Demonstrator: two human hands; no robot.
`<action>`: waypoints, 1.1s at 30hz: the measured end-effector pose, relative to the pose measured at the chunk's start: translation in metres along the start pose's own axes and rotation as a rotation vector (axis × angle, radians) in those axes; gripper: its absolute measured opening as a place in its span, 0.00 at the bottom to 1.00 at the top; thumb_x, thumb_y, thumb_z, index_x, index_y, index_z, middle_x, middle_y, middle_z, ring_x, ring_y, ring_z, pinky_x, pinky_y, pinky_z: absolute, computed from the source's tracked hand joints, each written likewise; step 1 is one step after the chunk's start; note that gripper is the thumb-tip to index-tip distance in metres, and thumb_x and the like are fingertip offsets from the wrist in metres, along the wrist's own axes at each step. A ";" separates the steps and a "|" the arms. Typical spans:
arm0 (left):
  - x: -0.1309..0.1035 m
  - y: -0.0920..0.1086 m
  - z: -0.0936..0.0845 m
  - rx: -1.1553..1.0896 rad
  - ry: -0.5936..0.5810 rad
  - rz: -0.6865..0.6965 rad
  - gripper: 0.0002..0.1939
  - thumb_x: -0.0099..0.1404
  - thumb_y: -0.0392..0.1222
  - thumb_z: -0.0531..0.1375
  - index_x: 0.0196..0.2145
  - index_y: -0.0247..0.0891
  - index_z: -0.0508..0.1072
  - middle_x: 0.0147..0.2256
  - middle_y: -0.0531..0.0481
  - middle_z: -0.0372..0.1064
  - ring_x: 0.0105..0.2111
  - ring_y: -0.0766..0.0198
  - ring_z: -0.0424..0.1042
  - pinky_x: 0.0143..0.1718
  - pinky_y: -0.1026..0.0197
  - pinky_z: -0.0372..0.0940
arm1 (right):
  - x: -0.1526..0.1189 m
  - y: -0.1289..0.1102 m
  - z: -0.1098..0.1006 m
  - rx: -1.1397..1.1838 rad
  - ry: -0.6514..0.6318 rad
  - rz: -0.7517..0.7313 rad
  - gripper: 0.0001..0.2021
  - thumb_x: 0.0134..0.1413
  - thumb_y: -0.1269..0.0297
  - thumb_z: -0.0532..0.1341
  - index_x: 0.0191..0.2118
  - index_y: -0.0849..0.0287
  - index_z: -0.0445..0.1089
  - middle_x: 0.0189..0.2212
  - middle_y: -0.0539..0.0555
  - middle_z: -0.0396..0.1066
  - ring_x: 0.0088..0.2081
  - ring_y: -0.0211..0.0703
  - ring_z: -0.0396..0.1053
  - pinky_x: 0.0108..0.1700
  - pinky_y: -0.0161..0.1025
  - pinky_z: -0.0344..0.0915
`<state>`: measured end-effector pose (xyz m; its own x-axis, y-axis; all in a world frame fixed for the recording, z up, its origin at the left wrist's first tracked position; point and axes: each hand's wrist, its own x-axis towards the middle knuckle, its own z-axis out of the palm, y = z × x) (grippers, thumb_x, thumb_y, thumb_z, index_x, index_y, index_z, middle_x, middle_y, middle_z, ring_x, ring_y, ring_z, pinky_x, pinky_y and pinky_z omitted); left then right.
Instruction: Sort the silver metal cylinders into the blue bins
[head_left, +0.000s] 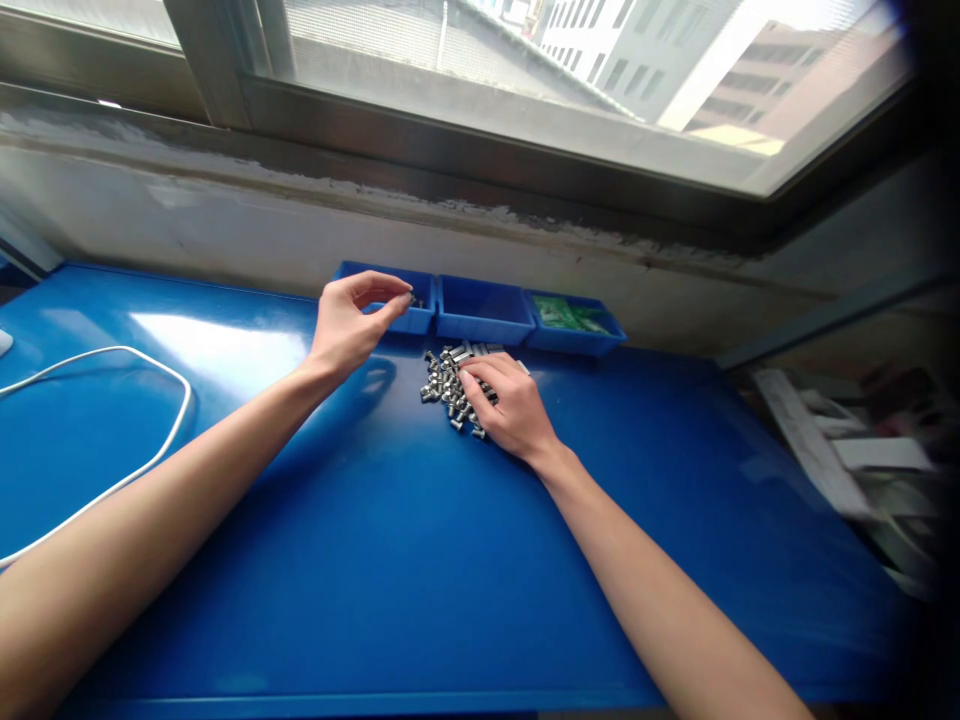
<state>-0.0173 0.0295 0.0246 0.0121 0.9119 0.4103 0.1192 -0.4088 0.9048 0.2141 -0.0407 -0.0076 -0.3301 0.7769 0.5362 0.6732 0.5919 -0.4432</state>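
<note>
Over the left blue bin [416, 322] I hold my left hand [352, 315], thumb and fingertips pinched together. Small metal pieces show in that bin by the fingertips; whether one is in the pinch I cannot make out. My right hand [512, 400] rests at a pile of silvery metal bolts [448, 385] on the blue table [420, 560]. Its thumb and fingers are closed down onto the pile's right side, and they hide what lies under them. Light metal cylindrical pieces [480, 349] lie at the pile's far edge, just beyond my right fingers.
Beside the left bin stand a middle blue bin [487, 328] and a right blue bin [574, 343] with green-and-white packets [566, 314]. A white cable [184, 410] curves over the table's left side. Behind rise the wall and a window [480, 130].
</note>
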 end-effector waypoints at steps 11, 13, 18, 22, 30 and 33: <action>-0.002 -0.001 -0.002 0.252 -0.173 0.334 0.11 0.64 0.39 0.62 0.41 0.35 0.81 0.46 0.43 0.78 0.45 0.58 0.77 0.50 0.58 0.73 | 0.001 -0.001 -0.001 -0.001 0.009 -0.015 0.09 0.67 0.64 0.57 0.38 0.56 0.74 0.41 0.57 0.78 0.45 0.50 0.73 0.51 0.51 0.70; -0.004 -0.001 -0.001 0.358 -0.324 0.423 0.10 0.65 0.38 0.61 0.41 0.36 0.81 0.42 0.44 0.79 0.41 0.59 0.78 0.47 0.59 0.73 | 0.002 -0.002 -0.001 -0.001 0.006 -0.014 0.09 0.67 0.64 0.57 0.38 0.56 0.74 0.41 0.57 0.78 0.45 0.51 0.73 0.52 0.52 0.70; -0.009 -0.008 -0.003 0.544 -0.680 0.481 0.13 0.64 0.36 0.60 0.44 0.38 0.81 0.47 0.43 0.77 0.45 0.57 0.77 0.50 0.59 0.70 | 0.001 -0.001 -0.001 -0.002 0.001 -0.014 0.09 0.67 0.63 0.57 0.39 0.56 0.74 0.41 0.57 0.78 0.46 0.51 0.73 0.52 0.52 0.70; -0.009 -0.018 -0.004 0.564 -0.727 0.471 0.13 0.65 0.37 0.60 0.45 0.39 0.81 0.48 0.43 0.76 0.46 0.57 0.77 0.51 0.59 0.69 | 0.001 -0.001 0.000 -0.002 0.001 -0.009 0.09 0.67 0.63 0.57 0.39 0.55 0.74 0.41 0.57 0.78 0.46 0.51 0.73 0.52 0.52 0.71; -0.008 -0.022 -0.003 0.662 -0.665 0.447 0.14 0.68 0.37 0.57 0.48 0.40 0.78 0.42 0.45 0.74 0.40 0.58 0.75 0.42 0.60 0.68 | 0.002 -0.003 -0.001 -0.011 0.008 -0.020 0.08 0.67 0.64 0.57 0.38 0.56 0.74 0.41 0.57 0.78 0.45 0.50 0.73 0.51 0.51 0.70; -0.009 -0.020 -0.003 0.654 -0.653 0.448 0.14 0.66 0.37 0.57 0.47 0.39 0.79 0.41 0.44 0.75 0.38 0.59 0.75 0.42 0.60 0.68 | 0.002 -0.004 -0.001 -0.009 0.010 -0.021 0.08 0.67 0.64 0.57 0.38 0.56 0.74 0.41 0.57 0.78 0.45 0.50 0.74 0.51 0.51 0.71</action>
<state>-0.0230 0.0296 0.0031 0.7031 0.6030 0.3768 0.4861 -0.7944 0.3642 0.2114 -0.0415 -0.0036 -0.3378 0.7623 0.5521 0.6724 0.6059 -0.4251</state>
